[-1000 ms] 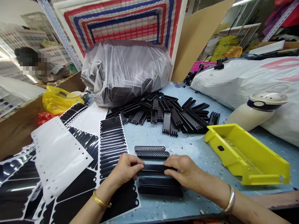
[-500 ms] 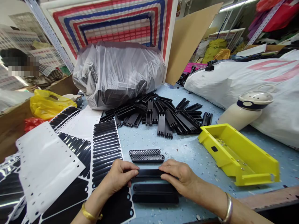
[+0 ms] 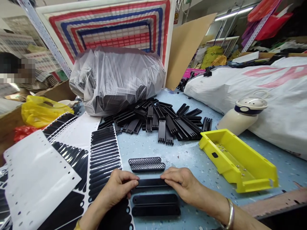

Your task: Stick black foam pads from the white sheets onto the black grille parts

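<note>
Both of my hands pinch one long black plastic strip (image 3: 150,183) that lies flat on the blue speckled table (image 3: 187,153). My left hand (image 3: 118,188) grips its left end and my right hand (image 3: 182,183) grips its right end. Two more black strips (image 3: 155,204) lie side by side just nearer to me. Two grey perforated strips (image 3: 146,164) lie just beyond the held one. A sheet of black oval stickers (image 3: 104,153) lies at my left hand.
A heap of black comb-like parts (image 3: 165,119) lies mid-table before a clear plastic bag (image 3: 117,78) of more. A yellow plastic tray (image 3: 237,159) stands at the right, a white bottle (image 3: 242,115) and white sack (image 3: 263,86) behind it. Sticker backing sheets (image 3: 35,179) cover the left. Another person sits far left.
The camera has shifted, so everything sits lower and further left in view. My hands stay on the same strip, fingers pressing along it with little movement.
</note>
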A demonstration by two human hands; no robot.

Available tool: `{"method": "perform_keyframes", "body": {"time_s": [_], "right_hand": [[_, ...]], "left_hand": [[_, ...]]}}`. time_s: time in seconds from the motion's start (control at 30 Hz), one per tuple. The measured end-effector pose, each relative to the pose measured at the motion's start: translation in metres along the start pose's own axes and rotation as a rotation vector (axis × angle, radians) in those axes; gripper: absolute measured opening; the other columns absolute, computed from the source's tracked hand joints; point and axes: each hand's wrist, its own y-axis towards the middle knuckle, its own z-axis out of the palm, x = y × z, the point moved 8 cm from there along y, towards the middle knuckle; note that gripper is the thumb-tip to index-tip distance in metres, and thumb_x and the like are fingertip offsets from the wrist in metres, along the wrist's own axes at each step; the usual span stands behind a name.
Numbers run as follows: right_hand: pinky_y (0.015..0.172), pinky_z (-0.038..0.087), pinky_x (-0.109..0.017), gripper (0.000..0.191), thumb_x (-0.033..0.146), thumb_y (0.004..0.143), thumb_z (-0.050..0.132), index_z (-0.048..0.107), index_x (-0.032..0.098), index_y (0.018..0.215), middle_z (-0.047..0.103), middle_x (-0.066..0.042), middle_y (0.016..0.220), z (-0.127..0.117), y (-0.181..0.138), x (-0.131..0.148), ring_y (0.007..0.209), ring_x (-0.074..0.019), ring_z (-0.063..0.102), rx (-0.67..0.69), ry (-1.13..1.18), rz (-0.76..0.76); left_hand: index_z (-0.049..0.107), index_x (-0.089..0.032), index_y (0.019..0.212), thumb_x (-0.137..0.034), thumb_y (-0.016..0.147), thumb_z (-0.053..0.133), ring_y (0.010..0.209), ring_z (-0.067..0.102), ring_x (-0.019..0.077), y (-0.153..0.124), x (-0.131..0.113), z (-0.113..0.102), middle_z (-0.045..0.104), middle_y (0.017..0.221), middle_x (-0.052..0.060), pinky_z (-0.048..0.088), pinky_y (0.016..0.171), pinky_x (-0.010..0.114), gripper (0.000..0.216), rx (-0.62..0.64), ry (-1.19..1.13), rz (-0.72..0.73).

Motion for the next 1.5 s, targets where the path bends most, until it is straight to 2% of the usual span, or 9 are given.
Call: {"method": "perform_keyframes", "body": {"time_s": [0.27,0.4,0.53,0.7,0.8,0.93,1.1,1.33,1.5], "right_hand": [[0.061,0.054,-0.028,0.026,0.026,0.090,0.050,0.075,0.020,0.087,0.072,-0.004,0.071,-0.071,-0.020,-0.004,0.063,-0.0178,0.068,-0.333,-0.204,0.151],[0.052,0.051,-0.028,0.028,0.029,0.088,0.050,0.075,0.018,0.086,0.068,-0.002,0.062,-0.041,-0.029,-0.015,0.053,-0.0172,0.063,-0.184,-0.197,0.267],[0.054,0.051,-0.029,0.024,0.029,0.085,0.054,0.074,0.016,0.091,0.069,-0.004,0.067,-0.022,-0.034,-0.025,0.059,-0.0192,0.065,-0.147,-0.258,0.312],[0.061,0.049,-0.031,0.019,0.023,0.086,0.055,0.068,0.017,0.073,0.066,-0.006,0.071,-0.036,-0.045,-0.033,0.066,-0.0208,0.064,-0.170,-0.576,0.285],[0.060,0.047,-0.029,0.017,0.022,0.084,0.059,0.069,0.018,0.071,0.064,-0.005,0.070,-0.037,-0.052,-0.046,0.065,-0.0199,0.064,-0.154,-0.663,0.294],[0.056,0.045,-0.029,0.034,0.012,0.089,0.042,0.064,0.018,0.063,0.059,-0.006,0.062,-0.033,-0.055,-0.038,0.059,-0.0194,0.062,-0.259,-0.724,0.087],[0.052,0.044,-0.026,0.030,0.016,0.096,0.041,0.057,0.019,0.070,0.058,-0.002,0.061,-0.038,-0.055,-0.010,0.053,-0.0157,0.059,-0.377,-0.575,-0.009],[0.050,0.046,-0.020,0.018,0.011,0.088,0.052,0.067,0.019,0.084,0.062,0.001,0.063,-0.034,-0.037,0.017,0.053,-0.0116,0.061,-0.364,-0.267,-0.067],[0.050,0.042,-0.021,0.025,0.010,0.089,0.048,0.064,0.018,0.071,0.057,0.001,0.059,-0.024,-0.032,0.018,0.052,-0.0105,0.057,-0.298,-0.270,-0.045]], "left_hand": [[0.078,-0.014,0.082,-0.041,0.069,0.072,0.042,0.056,0.0113,-0.001,0.001,0.001,0.065,0.060,0.001,0.041,0.043,0.021,0.031,-0.022,0.014,0.048],[0.076,-0.015,0.081,-0.037,0.077,0.063,0.048,0.058,0.0156,-0.006,-0.011,0.000,0.064,0.058,0.002,0.044,0.049,0.025,0.026,-0.059,0.188,0.176],[0.076,-0.017,0.084,-0.034,0.079,0.066,0.063,0.064,0.0230,-0.020,-0.041,-0.001,0.072,0.070,0.009,0.047,0.062,0.032,0.021,-0.238,0.509,0.413],[0.072,-0.018,0.083,-0.028,0.079,0.068,0.078,0.065,0.0294,-0.029,-0.073,0.042,0.073,0.082,0.012,0.049,0.072,0.040,0.012,-0.240,0.697,0.649],[0.069,-0.017,0.082,-0.021,0.078,0.066,0.081,0.063,0.0289,-0.021,-0.078,0.077,0.071,0.085,0.011,0.049,0.076,0.042,0.006,-0.158,0.794,0.659],[0.068,-0.017,0.082,-0.016,0.082,0.059,0.080,0.063,0.0278,-0.008,-0.073,0.099,0.069,0.084,0.009,0.049,0.078,0.043,0.009,-0.147,0.857,0.610],[0.064,-0.018,0.075,-0.015,0.080,0.060,0.077,0.061,0.0263,-0.008,-0.066,0.096,0.068,0.078,0.008,0.048,0.076,0.042,0.007,-0.168,0.845,0.582],[0.064,-0.017,0.077,-0.013,0.078,0.058,0.076,0.061,0.0269,-0.014,-0.067,0.091,0.068,0.077,0.008,0.048,0.077,0.046,0.008,-0.187,0.740,0.607],[0.065,-0.017,0.080,-0.012,0.078,0.056,0.076,0.060,0.0272,-0.013,-0.065,0.092,0.068,0.078,0.008,0.048,0.077,0.048,0.010,-0.157,0.711,0.610]]}}
